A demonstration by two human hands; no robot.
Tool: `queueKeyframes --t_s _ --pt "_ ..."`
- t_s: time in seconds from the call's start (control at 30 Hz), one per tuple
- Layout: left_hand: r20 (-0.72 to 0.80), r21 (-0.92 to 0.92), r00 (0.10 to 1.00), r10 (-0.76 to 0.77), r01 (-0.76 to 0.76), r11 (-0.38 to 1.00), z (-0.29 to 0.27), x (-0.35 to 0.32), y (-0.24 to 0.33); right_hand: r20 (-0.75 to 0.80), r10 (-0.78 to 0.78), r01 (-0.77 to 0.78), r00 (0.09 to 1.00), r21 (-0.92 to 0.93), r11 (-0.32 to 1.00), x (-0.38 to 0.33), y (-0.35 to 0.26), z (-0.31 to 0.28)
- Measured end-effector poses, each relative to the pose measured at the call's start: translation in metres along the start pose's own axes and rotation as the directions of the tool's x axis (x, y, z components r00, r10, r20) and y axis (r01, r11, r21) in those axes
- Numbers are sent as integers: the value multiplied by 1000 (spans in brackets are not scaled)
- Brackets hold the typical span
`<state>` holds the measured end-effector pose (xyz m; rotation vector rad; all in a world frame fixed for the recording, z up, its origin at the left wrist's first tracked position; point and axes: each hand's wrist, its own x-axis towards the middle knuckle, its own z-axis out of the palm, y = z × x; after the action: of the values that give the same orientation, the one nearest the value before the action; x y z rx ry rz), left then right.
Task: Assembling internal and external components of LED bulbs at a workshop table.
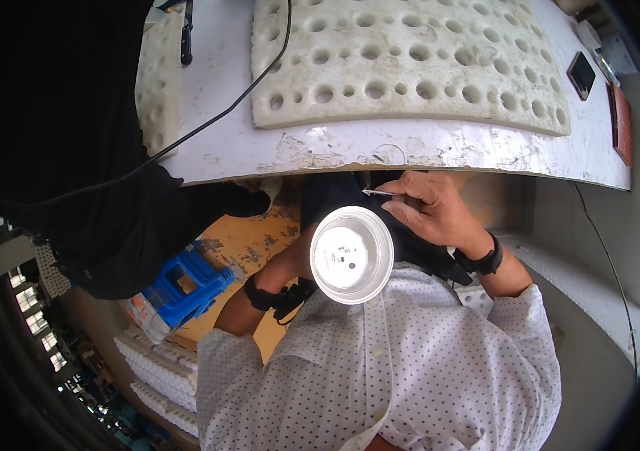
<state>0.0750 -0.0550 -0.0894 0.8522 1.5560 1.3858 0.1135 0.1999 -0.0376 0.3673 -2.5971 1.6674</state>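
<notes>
A round, deep white cup (338,282) is held up in front of my chest, its mouth facing up. Several small dark bits (348,255) lie on its bottom. My left hand (302,254) supports it from the left; the cup hides most of the fingers. Just beyond the cup, below the table edge, my right hand (431,207) is closed, with thumb and fingers pinching a thin pale strip with a pointed tip (377,192). That tip points left and stays apart from the cup. What kind of tool it is cannot be made out.
A white table (320,154) carries a thick foam board (410,71) full of holes, a black cable (218,116), a black-handled tool (186,45) and a phone (581,75). A person in dark clothes (72,150) is at the left, near a blue plastic stool (188,282).
</notes>
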Motion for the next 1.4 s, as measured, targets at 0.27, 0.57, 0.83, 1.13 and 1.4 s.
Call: queueKeyframes --t_s 0.27,0.57,0.83,1.13,1.4 --pt "-82 -85 996 -45 39 996 1 -1 3 120 113 -153 986 421 894 -2 17 33" --pt "-254 -802 936 -243 -63 595 14 -2 -33 44 317 -280 947 598 751 -5 3 27" --pt "-265 -950 948 -178 -226 213 9 -11 -16 -499 67 -235 864 -282 930 1 19 -33" --pt "-244 -967 948 -205 -221 127 -1 4 -39 -363 76 -344 929 -766 543 -17 9 -73" --pt "-189 -889 964 -188 -87 449 1 11 -43 -24 71 -73 997 -100 992 -21 -19 -16"
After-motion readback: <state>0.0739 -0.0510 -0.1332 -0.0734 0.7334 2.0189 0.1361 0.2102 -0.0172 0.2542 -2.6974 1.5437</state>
